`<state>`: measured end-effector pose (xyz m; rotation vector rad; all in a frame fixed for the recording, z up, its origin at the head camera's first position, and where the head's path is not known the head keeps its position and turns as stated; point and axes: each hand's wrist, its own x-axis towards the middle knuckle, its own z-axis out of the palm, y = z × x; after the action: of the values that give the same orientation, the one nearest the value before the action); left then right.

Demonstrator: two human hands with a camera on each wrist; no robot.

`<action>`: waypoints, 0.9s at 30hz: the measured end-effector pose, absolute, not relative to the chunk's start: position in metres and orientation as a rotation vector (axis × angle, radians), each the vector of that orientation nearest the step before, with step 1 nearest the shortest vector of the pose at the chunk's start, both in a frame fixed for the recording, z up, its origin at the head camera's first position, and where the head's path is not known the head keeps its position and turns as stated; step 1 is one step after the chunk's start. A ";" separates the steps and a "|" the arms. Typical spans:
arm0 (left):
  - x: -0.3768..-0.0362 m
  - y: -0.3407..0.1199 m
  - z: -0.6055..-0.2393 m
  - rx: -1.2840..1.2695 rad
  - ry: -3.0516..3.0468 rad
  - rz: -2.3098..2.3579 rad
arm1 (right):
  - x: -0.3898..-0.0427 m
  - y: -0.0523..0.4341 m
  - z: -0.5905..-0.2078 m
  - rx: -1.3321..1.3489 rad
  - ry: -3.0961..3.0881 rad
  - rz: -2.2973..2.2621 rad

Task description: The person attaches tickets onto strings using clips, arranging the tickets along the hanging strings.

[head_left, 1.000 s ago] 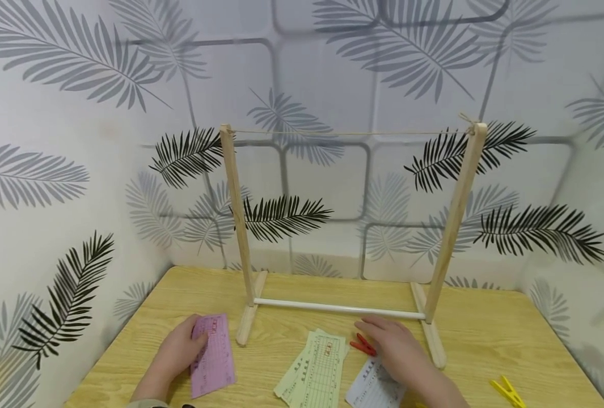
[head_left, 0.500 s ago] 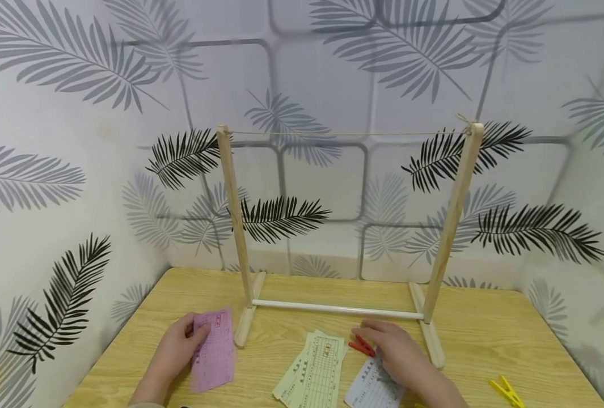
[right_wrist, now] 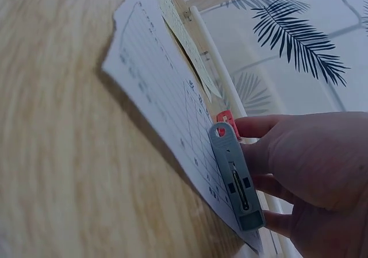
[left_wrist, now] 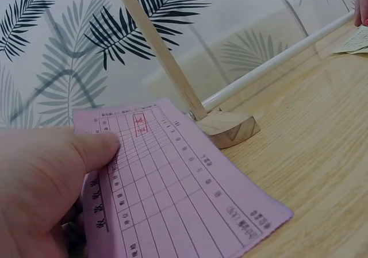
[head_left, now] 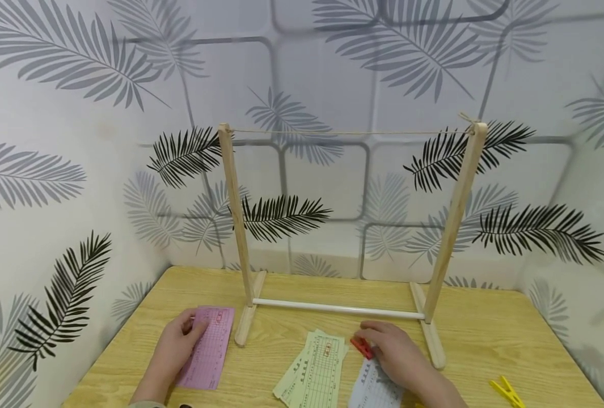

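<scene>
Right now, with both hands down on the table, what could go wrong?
Red clothespin is only at the right hand's fingertips; it could skid over the white slip.
Left hand pins the pink slip by thumb; lifting may crease it.
The string looks thin and may sag.

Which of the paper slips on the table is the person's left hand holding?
The pink slip, by the rack's left foot: the left hand pinches its edge, thumb on top. The green slips lie untouched in the middle; the white slip lies under the right hand.
</scene>
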<state>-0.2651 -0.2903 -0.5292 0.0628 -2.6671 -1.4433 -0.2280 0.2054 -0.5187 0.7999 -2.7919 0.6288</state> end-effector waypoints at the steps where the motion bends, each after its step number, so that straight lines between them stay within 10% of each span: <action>1: -0.265 -0.291 -0.530 0.058 -2.671 -1.437 | -0.228 0.205 -0.519 0.800 -2.789 0.630; 27: -0.267 -0.291 -0.525 0.103 -2.581 -1.641 | -0.234 0.202 -0.518 0.536 -2.916 0.704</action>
<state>-0.2671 -0.2908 -0.5249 0.1028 -2.5808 -1.6411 -0.2339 0.2024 -0.5185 0.5359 -2.9159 0.7044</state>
